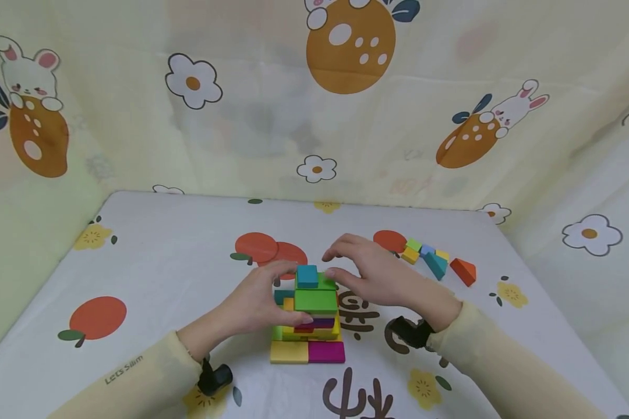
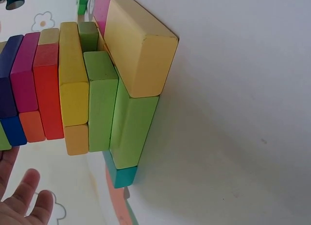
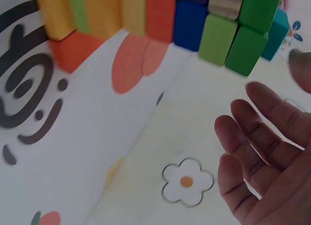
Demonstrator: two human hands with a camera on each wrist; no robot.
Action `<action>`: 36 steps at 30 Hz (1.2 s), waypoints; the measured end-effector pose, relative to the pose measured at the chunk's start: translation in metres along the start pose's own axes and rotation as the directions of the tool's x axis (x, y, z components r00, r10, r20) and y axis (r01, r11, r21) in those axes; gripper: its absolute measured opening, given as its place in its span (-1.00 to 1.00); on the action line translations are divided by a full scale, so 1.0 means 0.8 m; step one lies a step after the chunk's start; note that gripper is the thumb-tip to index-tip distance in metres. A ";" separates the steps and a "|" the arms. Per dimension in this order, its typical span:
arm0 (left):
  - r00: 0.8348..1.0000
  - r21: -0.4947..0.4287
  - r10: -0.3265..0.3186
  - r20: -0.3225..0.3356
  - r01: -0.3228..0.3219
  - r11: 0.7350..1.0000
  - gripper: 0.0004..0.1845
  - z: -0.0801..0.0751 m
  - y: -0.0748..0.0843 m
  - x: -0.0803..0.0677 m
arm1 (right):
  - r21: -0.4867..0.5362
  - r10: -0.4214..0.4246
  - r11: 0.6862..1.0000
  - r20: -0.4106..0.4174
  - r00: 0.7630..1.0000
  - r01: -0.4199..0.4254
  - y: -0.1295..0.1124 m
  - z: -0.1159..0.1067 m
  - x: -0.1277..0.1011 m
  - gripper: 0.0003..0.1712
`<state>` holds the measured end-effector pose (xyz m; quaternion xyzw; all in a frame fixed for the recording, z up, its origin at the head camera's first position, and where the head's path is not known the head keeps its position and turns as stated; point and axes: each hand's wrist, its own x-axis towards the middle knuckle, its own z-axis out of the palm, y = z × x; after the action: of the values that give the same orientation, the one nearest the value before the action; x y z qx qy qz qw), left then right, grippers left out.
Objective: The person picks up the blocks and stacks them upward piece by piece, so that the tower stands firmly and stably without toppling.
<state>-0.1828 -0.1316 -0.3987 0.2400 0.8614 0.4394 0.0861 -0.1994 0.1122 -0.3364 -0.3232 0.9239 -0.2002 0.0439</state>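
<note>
A tower of coloured wooden blocks (image 1: 316, 301) stands upright on the table, with a small teal block (image 1: 307, 276) on top of its green blocks. My left hand (image 1: 257, 299) is at the tower's left side, thumb in front of it and index finger near the top block. In the left wrist view, the visible fingers (image 2: 22, 196) are loosely extended beside the stack; whether they press it is unclear. Just right of the top, my right hand (image 1: 374, 270) is held with relaxed fingers and holds nothing. The right wrist view shows a gap between its fingertips (image 3: 228, 128) and the tower.
Several loose blocks lie at the back right, among them a teal triangular block (image 1: 436, 265) and an orange-red block (image 1: 463, 272). A printed cloth (image 1: 162, 302) covers the table, and patterned curtains (image 1: 251, 128) hang behind and at the sides.
</note>
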 end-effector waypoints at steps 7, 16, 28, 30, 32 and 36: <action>1.000 0.007 -0.027 -0.001 0.027 1.000 -0.23 -0.001 0.000 -0.001 | 0.047 0.045 0.998 0.032 0.998 -0.047 0.014 0.003 -0.015 -0.73; 1.000 0.017 -0.004 -0.017 0.005 1.000 -0.24 -0.001 0.000 -0.001 | 0.093 -0.028 0.995 0.004 1.000 0.028 0.015 0.012 -0.012 -0.76; 1.000 0.001 -0.004 -0.027 0.004 1.000 -0.27 0.000 0.003 -0.001 | 0.070 -0.033 0.997 0.005 0.999 0.033 0.014 0.009 -0.012 -0.77; 1.000 -0.003 -0.004 -0.027 0.004 1.000 -0.27 0.000 0.004 -0.001 | 0.070 -0.029 0.997 0.009 1.000 0.028 0.014 0.009 -0.012 -0.77; 1.000 -0.004 0.002 -0.026 -0.002 1.000 -0.28 0.000 0.003 -0.001 | 0.071 -0.025 0.997 0.014 1.000 0.024 0.014 0.010 -0.012 -0.77; 1.000 -0.003 0.009 -0.021 -0.009 1.000 -0.29 0.001 0.003 -0.001 | 0.074 -0.011 0.997 0.029 1.000 0.009 0.013 0.010 -0.012 -0.76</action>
<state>-0.1811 -0.1306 -0.3972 0.2391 0.8604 0.4436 0.0753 -0.1959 0.1231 -0.3482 -0.3288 0.9135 -0.2298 0.0685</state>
